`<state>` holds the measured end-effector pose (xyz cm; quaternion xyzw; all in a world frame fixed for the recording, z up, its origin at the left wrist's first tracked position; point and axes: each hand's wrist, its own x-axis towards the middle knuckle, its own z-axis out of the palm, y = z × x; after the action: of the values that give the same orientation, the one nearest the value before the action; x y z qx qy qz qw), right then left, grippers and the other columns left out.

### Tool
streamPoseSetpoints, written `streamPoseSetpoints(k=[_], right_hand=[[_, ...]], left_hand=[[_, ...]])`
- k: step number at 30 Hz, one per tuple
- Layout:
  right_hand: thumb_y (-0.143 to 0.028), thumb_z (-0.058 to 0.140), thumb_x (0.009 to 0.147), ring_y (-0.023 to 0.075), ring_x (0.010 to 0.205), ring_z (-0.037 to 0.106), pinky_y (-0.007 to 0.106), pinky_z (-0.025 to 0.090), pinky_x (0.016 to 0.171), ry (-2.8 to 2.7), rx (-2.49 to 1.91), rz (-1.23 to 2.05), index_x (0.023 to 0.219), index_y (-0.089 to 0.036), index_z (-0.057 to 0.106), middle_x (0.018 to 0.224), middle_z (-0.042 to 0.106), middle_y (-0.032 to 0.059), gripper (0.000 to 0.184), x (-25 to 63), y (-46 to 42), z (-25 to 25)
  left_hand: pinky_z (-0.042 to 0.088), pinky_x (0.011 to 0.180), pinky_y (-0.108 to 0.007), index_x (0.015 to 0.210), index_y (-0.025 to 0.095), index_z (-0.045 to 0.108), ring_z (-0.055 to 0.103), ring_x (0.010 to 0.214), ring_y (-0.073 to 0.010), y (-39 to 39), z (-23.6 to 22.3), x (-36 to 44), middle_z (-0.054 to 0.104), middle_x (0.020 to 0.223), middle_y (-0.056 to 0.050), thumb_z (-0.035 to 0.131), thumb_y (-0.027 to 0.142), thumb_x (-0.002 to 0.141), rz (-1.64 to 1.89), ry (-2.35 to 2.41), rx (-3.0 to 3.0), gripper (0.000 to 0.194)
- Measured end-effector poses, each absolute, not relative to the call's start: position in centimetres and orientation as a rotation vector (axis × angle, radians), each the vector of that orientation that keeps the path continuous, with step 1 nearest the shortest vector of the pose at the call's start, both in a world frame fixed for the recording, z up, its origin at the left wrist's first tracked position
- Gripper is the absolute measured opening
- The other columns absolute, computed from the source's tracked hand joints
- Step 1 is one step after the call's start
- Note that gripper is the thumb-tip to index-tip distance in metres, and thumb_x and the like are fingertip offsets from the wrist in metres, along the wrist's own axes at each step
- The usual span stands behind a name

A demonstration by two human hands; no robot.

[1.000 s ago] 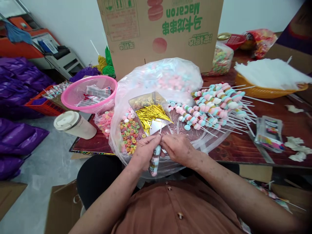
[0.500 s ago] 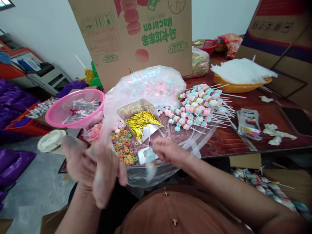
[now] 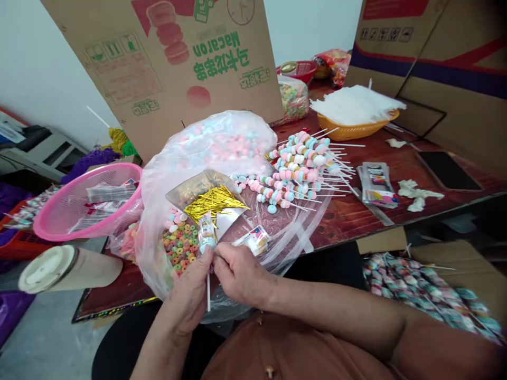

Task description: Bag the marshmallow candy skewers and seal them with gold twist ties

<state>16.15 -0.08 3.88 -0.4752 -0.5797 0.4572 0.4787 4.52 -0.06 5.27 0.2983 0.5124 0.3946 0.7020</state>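
A wrapped candy skewer [image 3: 207, 233] stands nearly upright in front of me, its clear bag at the top and its white stick pointing down. My left hand [image 3: 192, 293] is closed around its lower end. Against it, my right hand [image 3: 241, 274] pinches at the neck of the wrapper; any small tie between the fingertips is hidden. Just behind lies an open pouch of gold twist ties [image 3: 216, 203]. Ring-shaped candies [image 3: 181, 245] lie loose to the left. Printed wrappers [image 3: 255, 239] rest right of the hands, and unwrapped marshmallow-like candy skewers [image 3: 301, 169] are piled beyond.
A large plastic bag of candies [image 3: 222, 137] leans before a tall carton [image 3: 166, 84]. At left are a pink basket [image 3: 51, 211] and a lidded cup [image 3: 91, 269]. Rightward lie a yellow basket [image 3: 348, 131], wrapper packs [image 3: 376, 184] and a phone [image 3: 449, 170]. Wrapped skewers [image 3: 428, 295] fill a box below.
My left hand, open and blurred at the left before, has come in and closed on the wrapped candy skewer. The skewer has turned from hanging down to bag-end up. The view has shifted right.
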Motion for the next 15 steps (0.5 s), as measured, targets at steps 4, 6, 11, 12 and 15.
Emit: streamPoseSetpoints(k=[4, 6, 11, 12, 15], right_hand=[[-0.033, 0.045, 0.083, 0.0077, 0.042, 0.034, 0.020, 0.026, 0.043, -1.087, -1.266, 1.499, 0.053, -0.020, 0.037, 0.044, 0.037, -0.0066, 0.033, 15.2, -0.4, 2.4], [-0.044, 0.034, 0.087, 0.0075, 0.035, 0.027, 0.021, 0.023, 0.038, -1.028, -1.232, 1.760, 0.053, -0.021, 0.035, 0.037, 0.030, -0.0078, 0.042, 15.6, -0.4, 2.3], [-0.046, 0.051, 0.081, 0.0099, 0.056, 0.044, 0.021, 0.036, 0.051, -1.364, -1.176, 1.284, 0.075, -0.017, 0.054, 0.062, 0.052, -0.0022, 0.029, 18.7, -0.7, 3.3], [-0.042, 0.056, 0.078, 0.0109, 0.063, 0.047, 0.022, 0.039, 0.057, -1.375, -1.160, 1.167, 0.085, -0.017, 0.054, 0.072, 0.055, -0.0008, 0.026, 19.6, -0.8, 3.2], [-0.037, 0.058, 0.077, 0.0128, 0.068, 0.052, 0.026, 0.043, 0.064, -1.246, -1.175, 1.121, 0.092, -0.019, 0.053, 0.079, 0.057, 0.0000, 0.024, 23.3, -1.6, 1.7]], left_hand=[[0.051, 0.065, -0.028, 0.083, 0.012, 0.066, 0.062, 0.066, -0.0174, 0.3, 3.9, 6.0, 0.066, 0.068, -0.003, 0.072, 0.035, 0.064, 0.940, 1.138, 0.648, 0.030], [0.048, 0.055, -0.025, 0.075, 0.012, 0.064, 0.057, 0.052, -0.0127, 1.1, 3.7, 6.2, 0.062, 0.059, 0.000, 0.068, 0.039, 0.066, 1.030, 1.147, 0.692, 0.029], [0.040, 0.047, -0.022, 0.054, 0.019, 0.051, 0.047, 0.042, -0.0103, 2.0, 3.7, 7.1, 0.047, 0.043, 0.005, 0.053, 0.042, 0.077, 1.188, 1.317, 1.288, 0.032], [0.041, 0.048, -0.023, 0.055, 0.019, 0.052, 0.049, 0.045, -0.0116, 1.8, 3.6, 7.6, 0.049, 0.044, 0.004, 0.054, 0.041, 0.077, 1.023, 1.296, 1.542, 0.031], [0.043, 0.056, -0.027, 0.070, 0.020, 0.064, 0.057, 0.056, -0.0174, 1.2, 3.1, 9.3, 0.063, 0.060, -0.002, 0.056, 0.041, 0.076, 0.311, 1.097, 2.166, 0.023]])
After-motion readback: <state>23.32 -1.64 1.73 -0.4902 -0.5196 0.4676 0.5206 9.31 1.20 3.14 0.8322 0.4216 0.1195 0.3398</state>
